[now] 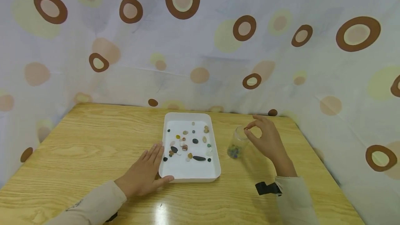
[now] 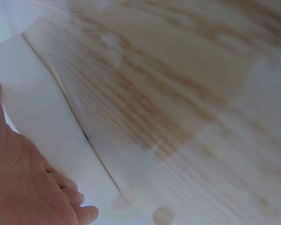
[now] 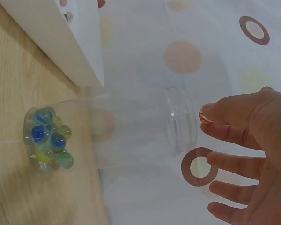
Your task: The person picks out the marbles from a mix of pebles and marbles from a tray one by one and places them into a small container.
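Observation:
My right hand [image 1: 265, 138] pinches a small orange-and-white marble [image 3: 204, 117] between thumb and forefinger, just outside the mouth of a clear jar [image 3: 131, 131]. Several glass marbles [image 3: 51, 136], blue, green and yellow, lie at the bottom of that upright jar. My left hand [image 1: 145, 173] rests against the left side of a white tray [image 1: 189, 176], its fingers straight and the thumb at the near corner. In the left wrist view, part of the left hand [image 2: 28, 183] shows against the tray's outer wall. Several pebbles [image 1: 199, 158] of mixed colours are scattered inside the tray.
Both the tray and the jar stand on a wood-grain table [image 1: 93, 138], the jar to the tray's right. A white cloth [image 1: 200, 44] with brown rings and pale spots hangs behind the table and along its sides.

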{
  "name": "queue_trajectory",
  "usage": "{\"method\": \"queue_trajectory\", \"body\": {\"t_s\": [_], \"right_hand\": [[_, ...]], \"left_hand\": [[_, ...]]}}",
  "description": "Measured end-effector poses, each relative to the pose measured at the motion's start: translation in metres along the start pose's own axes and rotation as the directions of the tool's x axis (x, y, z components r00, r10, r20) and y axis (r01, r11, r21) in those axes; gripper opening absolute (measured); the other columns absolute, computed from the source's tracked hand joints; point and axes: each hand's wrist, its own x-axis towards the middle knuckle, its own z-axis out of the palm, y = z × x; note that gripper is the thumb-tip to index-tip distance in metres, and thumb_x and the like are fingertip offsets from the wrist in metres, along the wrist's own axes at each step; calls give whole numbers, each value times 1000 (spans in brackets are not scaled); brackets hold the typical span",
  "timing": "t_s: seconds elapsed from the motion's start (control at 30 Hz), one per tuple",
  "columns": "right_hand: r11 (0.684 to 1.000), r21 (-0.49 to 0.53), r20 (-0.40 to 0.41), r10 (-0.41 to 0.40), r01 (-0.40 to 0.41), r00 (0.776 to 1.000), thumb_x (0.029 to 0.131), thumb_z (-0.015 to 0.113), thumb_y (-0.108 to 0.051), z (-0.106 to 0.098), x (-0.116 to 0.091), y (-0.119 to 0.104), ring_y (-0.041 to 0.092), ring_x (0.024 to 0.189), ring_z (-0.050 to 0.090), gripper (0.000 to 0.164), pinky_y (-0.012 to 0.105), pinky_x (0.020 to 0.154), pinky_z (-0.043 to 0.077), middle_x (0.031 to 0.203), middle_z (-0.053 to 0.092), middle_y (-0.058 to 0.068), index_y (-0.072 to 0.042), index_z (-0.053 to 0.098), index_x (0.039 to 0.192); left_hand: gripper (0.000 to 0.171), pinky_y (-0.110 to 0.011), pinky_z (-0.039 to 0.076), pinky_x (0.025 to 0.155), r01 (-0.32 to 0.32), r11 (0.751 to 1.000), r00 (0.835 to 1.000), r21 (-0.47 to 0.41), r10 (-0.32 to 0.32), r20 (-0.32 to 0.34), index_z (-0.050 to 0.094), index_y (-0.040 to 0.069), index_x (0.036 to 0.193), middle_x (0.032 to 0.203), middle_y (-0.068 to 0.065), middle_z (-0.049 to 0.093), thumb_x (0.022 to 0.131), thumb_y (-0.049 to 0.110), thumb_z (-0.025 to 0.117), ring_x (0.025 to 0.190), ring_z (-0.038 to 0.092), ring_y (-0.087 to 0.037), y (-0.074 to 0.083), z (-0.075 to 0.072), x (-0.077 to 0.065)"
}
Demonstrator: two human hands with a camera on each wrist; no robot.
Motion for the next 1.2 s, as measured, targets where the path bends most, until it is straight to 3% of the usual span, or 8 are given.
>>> {"method": "queue_trajectory", "body": {"t_s": [0.43, 0.97, 1.2], "right_hand": [[998, 35, -3, 56, -56, 998, 94, 62, -20, 8, -13, 8, 49, 128, 37, 16, 67, 101, 28, 138, 47, 25, -4, 66, 97], [996, 41, 2, 79, -79, 997, 95, 61, -20, 9, -15, 9, 49, 128, 38, 18, 67, 102, 27, 137, 48, 24, -4, 68, 96], [999, -43, 17, -31, 32, 999, 97, 57, -17, 8, -10, 5, 49, 125, 40, 20, 66, 99, 33, 135, 49, 26, 0, 68, 101]], "left_hand": [[99, -56, 22, 113, -9, 1000, 1000, -3, 9, -14, 21, -8, 149, 157, -24, 15, 90, 71, 38, 144, 16, -38, -2, 4, 2], [99, -53, 21, 114, -12, 999, 1000, -30, 12, 23, 19, -9, 149, 156, -25, 13, 91, 70, 37, 144, 15, -39, 0, -4, 3], [100, -54, 20, 114, -13, 999, 998, -47, 16, 66, 16, -8, 150, 157, -24, 9, 91, 71, 35, 145, 11, -39, -2, -6, 4]]}}
